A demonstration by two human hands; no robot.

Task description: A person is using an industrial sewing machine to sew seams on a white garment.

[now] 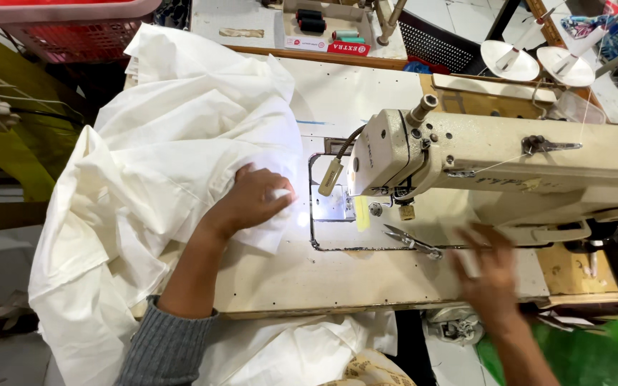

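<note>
From the head camera, take the sewing machine (495, 161) as your landmark: its cream body runs across the right half of the table (323, 275), with the needle end facing the middle. Your left hand (255, 200) rests just left of the needle end, palm down with fingers curled, pressing and bunching a fold of the white fabric (173, 150); it is closed on the cloth rather than lying flat. That fabric is a large crumpled heap spread left of the machine, covering the left part of the table and hanging over its left and near edges, with its nearest corner under your hand, close to the lit needle plate (334, 207). Your right hand (491, 275) is in front of the machine's arm, over the table's near right part, blurred, fingers spread and holding nothing, though you cannot tell whether it touches the surface. A pair of thread snips (413, 241) lies on the table just below the needle end, between your 2 hands and apart from both. Behind the machine, at its far right, 2 white cone-shaped thread stands (538, 63) sit side by side. Far left of the machine, past the fabric, a red plastic basket (66, 28) stands at the top corner, and a green bag (595, 354) shows below the machine's right end.
</note>
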